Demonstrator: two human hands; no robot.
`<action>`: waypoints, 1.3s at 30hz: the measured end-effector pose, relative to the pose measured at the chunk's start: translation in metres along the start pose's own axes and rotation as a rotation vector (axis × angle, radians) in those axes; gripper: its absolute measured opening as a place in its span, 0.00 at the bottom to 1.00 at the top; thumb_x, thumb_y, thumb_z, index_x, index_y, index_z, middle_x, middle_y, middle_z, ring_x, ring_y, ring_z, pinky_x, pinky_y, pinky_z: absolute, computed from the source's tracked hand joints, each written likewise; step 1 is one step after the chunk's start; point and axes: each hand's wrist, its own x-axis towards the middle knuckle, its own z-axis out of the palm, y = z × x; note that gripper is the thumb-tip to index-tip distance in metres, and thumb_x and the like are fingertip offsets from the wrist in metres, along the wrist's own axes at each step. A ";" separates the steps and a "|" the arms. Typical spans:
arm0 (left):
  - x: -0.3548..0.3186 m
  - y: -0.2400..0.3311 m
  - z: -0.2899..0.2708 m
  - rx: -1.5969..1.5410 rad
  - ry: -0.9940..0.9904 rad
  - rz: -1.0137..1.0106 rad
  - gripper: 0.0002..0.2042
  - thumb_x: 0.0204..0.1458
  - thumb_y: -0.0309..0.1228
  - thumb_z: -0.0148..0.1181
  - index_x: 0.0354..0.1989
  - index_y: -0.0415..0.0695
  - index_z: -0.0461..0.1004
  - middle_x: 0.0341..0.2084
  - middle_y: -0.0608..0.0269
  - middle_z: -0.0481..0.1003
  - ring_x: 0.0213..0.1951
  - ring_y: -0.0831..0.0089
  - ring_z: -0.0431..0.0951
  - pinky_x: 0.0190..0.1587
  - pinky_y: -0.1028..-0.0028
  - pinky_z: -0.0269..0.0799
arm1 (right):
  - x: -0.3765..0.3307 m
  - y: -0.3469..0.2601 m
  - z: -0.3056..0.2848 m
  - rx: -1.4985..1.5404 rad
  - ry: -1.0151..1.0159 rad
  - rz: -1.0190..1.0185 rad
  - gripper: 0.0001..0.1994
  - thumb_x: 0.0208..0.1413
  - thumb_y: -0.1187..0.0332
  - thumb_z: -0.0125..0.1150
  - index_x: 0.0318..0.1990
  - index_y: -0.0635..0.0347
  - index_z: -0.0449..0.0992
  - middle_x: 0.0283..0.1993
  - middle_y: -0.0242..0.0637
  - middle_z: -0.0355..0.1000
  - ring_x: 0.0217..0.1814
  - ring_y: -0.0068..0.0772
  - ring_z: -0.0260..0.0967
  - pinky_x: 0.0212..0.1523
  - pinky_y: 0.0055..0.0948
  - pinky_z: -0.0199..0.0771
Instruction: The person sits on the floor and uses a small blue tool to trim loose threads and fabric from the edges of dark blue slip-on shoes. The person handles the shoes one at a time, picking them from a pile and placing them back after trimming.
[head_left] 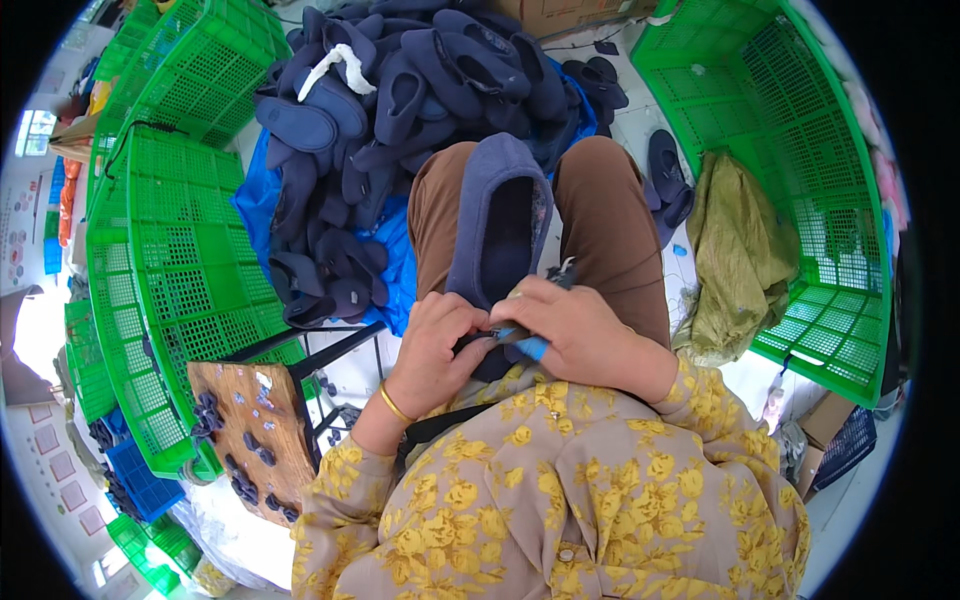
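A navy blue slipper (pixel 502 215) lies between my knees, its toe pointing away and its opening facing up. At its heel end my left hand (pixel 438 345) is closed, thumb and fingers pinching the dark fabric of the heel. Close against it, my right hand (pixel 570 330) is closed round a small dark tool (pixel 562 274) whose pale end sticks out above the knuckles. Blue tape (pixel 532 348) wraps one of its fingers. The fingers hide what lies between the hands, so the tool's exact kind cannot be made out.
Beyond my knees rises a heap of navy slippers (pixel 400 90) on a blue sheet (pixel 255 190), a white strip (pixel 340 68) on top. Green crates (pixel 190 240) stand left, another green crate (pixel 820 130) right. A wooden-topped stool (pixel 235 400) holds small dark bows; an olive sack (pixel 740 240) slumps at right.
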 end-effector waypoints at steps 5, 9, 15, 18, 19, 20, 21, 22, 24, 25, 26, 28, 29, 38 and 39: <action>0.001 -0.003 -0.001 -0.010 -0.035 0.002 0.09 0.42 0.23 0.64 0.34 0.45 0.76 0.31 0.63 0.72 0.39 0.61 0.70 0.43 0.66 0.62 | 0.003 -0.004 0.011 -0.123 -0.136 -0.012 0.18 0.45 0.75 0.61 0.46 0.53 0.71 0.40 0.38 0.64 0.30 0.49 0.70 0.32 0.45 0.70; 0.003 0.000 -0.009 -0.078 -0.071 -0.018 0.09 0.42 0.23 0.63 0.34 0.44 0.76 0.30 0.62 0.72 0.37 0.59 0.70 0.41 0.66 0.65 | 0.004 -0.006 0.010 -0.308 -0.132 -0.099 0.17 0.43 0.74 0.62 0.43 0.53 0.70 0.38 0.36 0.63 0.28 0.44 0.70 0.30 0.41 0.70; 0.005 -0.003 -0.003 -0.092 -0.006 -0.071 0.07 0.42 0.23 0.64 0.30 0.42 0.76 0.27 0.61 0.72 0.34 0.60 0.70 0.37 0.67 0.66 | 0.003 0.006 0.025 -0.535 0.102 -0.401 0.14 0.39 0.73 0.60 0.39 0.54 0.71 0.36 0.31 0.63 0.29 0.34 0.67 0.30 0.33 0.68; 0.005 -0.002 -0.001 -0.108 0.012 -0.101 0.06 0.41 0.22 0.64 0.29 0.42 0.77 0.27 0.61 0.72 0.34 0.60 0.70 0.37 0.67 0.65 | 0.004 0.003 0.031 -0.368 0.198 -0.382 0.12 0.41 0.74 0.59 0.36 0.54 0.71 0.37 0.30 0.64 0.28 0.35 0.67 0.30 0.32 0.68; 0.004 -0.001 -0.001 -0.133 0.017 -0.108 0.06 0.41 0.22 0.64 0.29 0.42 0.77 0.27 0.61 0.72 0.34 0.60 0.70 0.37 0.67 0.65 | 0.005 0.001 0.032 -0.269 0.237 -0.356 0.10 0.42 0.74 0.59 0.35 0.53 0.71 0.37 0.30 0.65 0.27 0.36 0.67 0.29 0.32 0.68; 0.004 -0.001 -0.001 -0.159 0.021 -0.116 0.06 0.41 0.22 0.64 0.29 0.42 0.77 0.26 0.61 0.72 0.33 0.60 0.70 0.37 0.67 0.65 | 0.004 0.001 0.033 -0.165 0.300 -0.323 0.10 0.43 0.75 0.58 0.35 0.54 0.71 0.35 0.30 0.65 0.28 0.36 0.67 0.28 0.31 0.68; 0.004 0.000 0.000 -0.147 0.031 -0.098 0.06 0.41 0.22 0.64 0.29 0.42 0.77 0.26 0.61 0.72 0.33 0.60 0.70 0.37 0.67 0.65 | 0.004 0.000 0.032 -0.185 0.293 -0.322 0.10 0.43 0.75 0.58 0.35 0.54 0.71 0.34 0.30 0.65 0.28 0.36 0.67 0.28 0.32 0.68; 0.004 -0.001 0.001 -0.136 0.041 -0.081 0.06 0.41 0.22 0.64 0.29 0.42 0.77 0.26 0.61 0.72 0.33 0.60 0.70 0.36 0.67 0.65 | 0.004 -0.001 0.031 -0.205 0.287 -0.321 0.10 0.43 0.74 0.58 0.35 0.55 0.71 0.34 0.30 0.64 0.28 0.36 0.67 0.27 0.32 0.68; 0.004 -0.003 0.003 -0.108 0.051 -0.057 0.06 0.41 0.23 0.64 0.29 0.42 0.77 0.26 0.61 0.72 0.33 0.60 0.70 0.37 0.66 0.64 | 0.007 0.001 0.028 -0.290 0.236 -0.337 0.09 0.44 0.74 0.58 0.35 0.55 0.71 0.33 0.31 0.63 0.28 0.36 0.67 0.27 0.32 0.67; 0.004 -0.005 0.004 -0.093 0.051 -0.051 0.06 0.42 0.23 0.65 0.29 0.42 0.77 0.26 0.61 0.72 0.33 0.60 0.70 0.37 0.66 0.64 | 0.006 0.001 0.029 -0.305 0.227 -0.356 0.09 0.43 0.74 0.58 0.35 0.55 0.71 0.33 0.31 0.63 0.28 0.36 0.66 0.26 0.32 0.67; 0.004 -0.006 0.006 -0.077 0.052 -0.045 0.05 0.42 0.23 0.65 0.29 0.42 0.77 0.26 0.61 0.72 0.33 0.60 0.70 0.37 0.66 0.64 | 0.006 0.002 0.030 -0.319 0.218 -0.375 0.09 0.43 0.75 0.59 0.35 0.55 0.71 0.33 0.31 0.62 0.27 0.37 0.66 0.26 0.32 0.67; 0.004 -0.006 0.007 -0.050 0.055 -0.038 0.05 0.42 0.24 0.65 0.29 0.43 0.77 0.27 0.61 0.72 0.33 0.60 0.70 0.37 0.66 0.64 | 0.007 -0.005 0.027 -0.146 0.257 -0.352 0.10 0.41 0.77 0.58 0.34 0.55 0.70 0.35 0.33 0.65 0.27 0.39 0.65 0.24 0.31 0.66; 0.004 -0.006 0.007 -0.037 0.057 -0.034 0.05 0.43 0.24 0.66 0.29 0.43 0.77 0.27 0.61 0.72 0.33 0.60 0.70 0.38 0.65 0.64 | 0.009 -0.009 0.023 -0.034 0.355 -0.314 0.10 0.43 0.78 0.58 0.34 0.54 0.71 0.35 0.33 0.67 0.27 0.36 0.65 0.24 0.30 0.65; -0.013 0.008 0.015 0.088 0.243 0.030 0.08 0.42 0.25 0.68 0.32 0.44 0.76 0.30 0.61 0.73 0.37 0.59 0.70 0.41 0.65 0.62 | -0.007 -0.009 -0.004 0.787 0.239 0.296 0.07 0.63 0.73 0.53 0.48 0.57 0.68 0.29 0.27 0.67 0.25 0.15 0.60 0.26 0.20 0.60; -0.015 0.008 0.017 0.127 0.297 0.054 0.09 0.42 0.25 0.68 0.32 0.44 0.76 0.31 0.61 0.73 0.37 0.59 0.70 0.41 0.65 0.62 | -0.009 -0.007 -0.001 0.629 0.222 0.284 0.08 0.63 0.74 0.53 0.48 0.57 0.67 0.29 0.27 0.66 0.26 0.16 0.61 0.27 0.21 0.61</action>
